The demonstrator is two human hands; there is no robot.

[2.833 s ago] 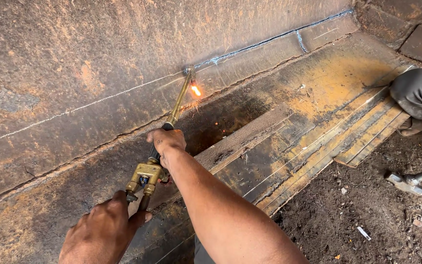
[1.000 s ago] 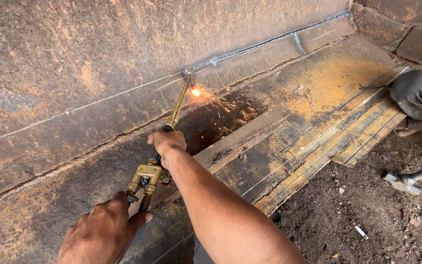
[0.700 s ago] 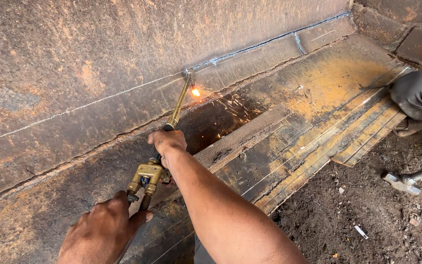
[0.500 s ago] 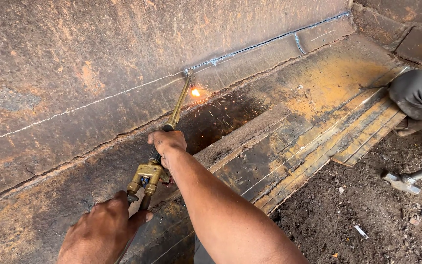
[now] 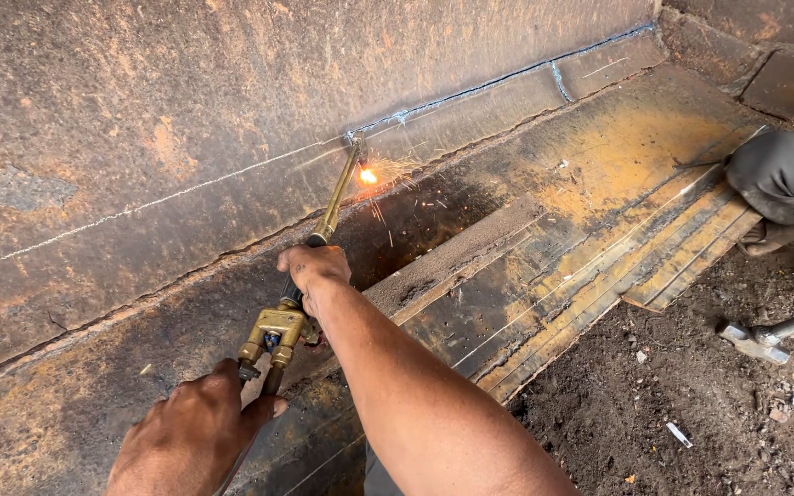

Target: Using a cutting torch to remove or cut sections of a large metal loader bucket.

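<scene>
Fingers of the right hand wrap around the brass cutting torch where its long tube leaves the valve body, the forearm running down to the bottom edge of the view. The left hand is closed around the rear handle of the torch, just behind the brass valve block, knuckles up (how tightly it grips cannot be told from above). The tube slants up and to the right, and its tip sits against the rusty steel wall at the end of the cut line, which runs on as a thin bright seam toward the upper right corner. A chalk line goes on from the tip to the left across the plate. Beside the tip glows an orange flame, with sparks scattering onto the dark plate below. Open steel lies to the left of the torch along the chalk line. To the right, rusty flat plates end in stacked edges over bare dirt ground. A hammer lies on the dirt near the right edge, close to another person's bent knee.
</scene>
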